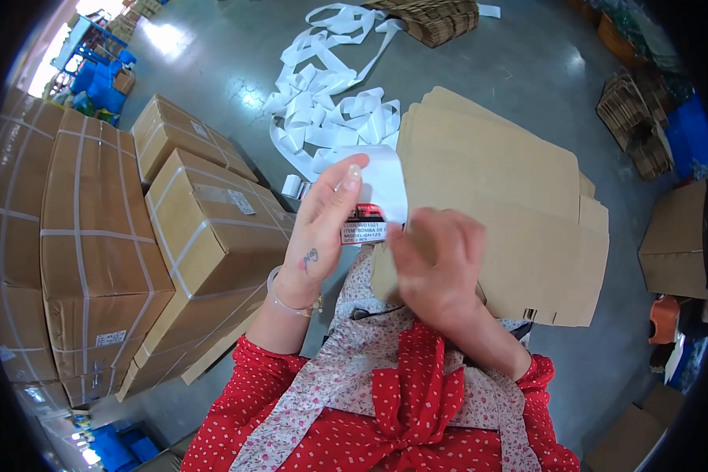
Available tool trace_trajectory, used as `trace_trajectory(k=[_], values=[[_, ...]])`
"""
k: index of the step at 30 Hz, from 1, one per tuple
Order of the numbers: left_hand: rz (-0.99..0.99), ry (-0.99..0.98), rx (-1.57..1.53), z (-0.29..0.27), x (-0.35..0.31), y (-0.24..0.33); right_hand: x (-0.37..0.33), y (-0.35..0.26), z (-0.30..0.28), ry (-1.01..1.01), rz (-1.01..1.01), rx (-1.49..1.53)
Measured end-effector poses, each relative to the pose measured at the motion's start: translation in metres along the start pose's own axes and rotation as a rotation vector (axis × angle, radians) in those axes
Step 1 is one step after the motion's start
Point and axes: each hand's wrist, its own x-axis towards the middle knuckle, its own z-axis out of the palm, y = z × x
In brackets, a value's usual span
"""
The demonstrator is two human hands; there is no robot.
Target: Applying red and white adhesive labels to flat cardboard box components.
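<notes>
My left hand (327,212) is closed on a white strip of label backing (384,177), thumb on top. On the strip's lower part sits a printed label (362,230) with a red and black band and dark print. At the label's right edge is my right hand (442,259), its fingers curled and pinched on the label's corner; the hand is slightly blurred. A stack of flat brown cardboard cartons (495,189) lies just beyond and to the right of my hands. Past the left hand, a tangled heap of white backing strip (322,118) spreads over the floor.
Strapped brown cartons (102,236) stand stacked on my left. A bundle of folded cardboard (433,20) lies at the far side. On the right are an open carton (672,244), an orange stool-like item (663,315) and a blue bin (691,138).
</notes>
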Motion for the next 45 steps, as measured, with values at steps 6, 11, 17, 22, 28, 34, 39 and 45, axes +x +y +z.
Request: trace_trajectory(k=[6,11,17,22,28,34,39,45], values=[[0.005,0.041,0.006,-0.022,0.005,-0.012,0.004,-0.007,-0.007,-0.096,-0.026,0.234],[0.089,0.213,-0.125,-0.06,0.02,-0.02,0.003,-0.003,-0.024,-0.169,0.121,0.476],[0.263,0.35,0.339,-0.052,0.024,-0.045,0.009,0.028,-0.025,-0.184,0.768,0.317],[0.32,0.258,0.699,-0.049,0.024,-0.075,0.004,0.038,-0.009,-0.117,0.701,0.167],[0.395,0.114,1.031,-0.014,0.019,-0.065,0.002,0.038,0.003,-0.114,0.717,0.106],[0.286,0.01,1.028,-0.015,0.026,-0.075,0.005,0.047,0.003,-0.172,0.44,-0.316],[0.318,0.035,1.008,-0.018,0.035,-0.081,0.016,0.066,-0.031,-0.2,0.484,-0.68],[0.18,0.163,0.933,-0.007,0.052,-0.071,-0.015,0.131,-0.127,-0.051,0.614,-1.039]])
